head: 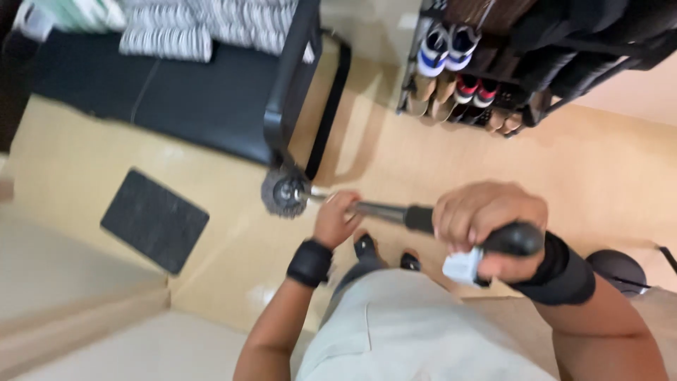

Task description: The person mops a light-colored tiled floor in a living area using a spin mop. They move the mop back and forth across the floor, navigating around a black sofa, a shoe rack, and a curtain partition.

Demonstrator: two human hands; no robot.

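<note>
Mopping tan floor (211, 233): right hand (486, 226) closed round mop handle (395, 213) top, left hand (337, 220) closed on shaft lower down, mop head (284, 194) on floor touching black bench (211, 99) leg, next likely needing pull back clear of leg.

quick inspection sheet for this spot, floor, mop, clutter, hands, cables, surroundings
surface: glossy beige tiled floor, a pale step at lower left
job's things: mop, round grey head on the floor beside the black sofa; handle runs toward the person
clutter: dark mat on the floor
grippers: left hand grips the metal shaft low down; right hand grips the black handle end, with a small white object under its fingers; both wrists wear black bands
cables: nothing seen
surroundings: shoe rack with pairs of shoes, striped cushion on the sofa
</note>
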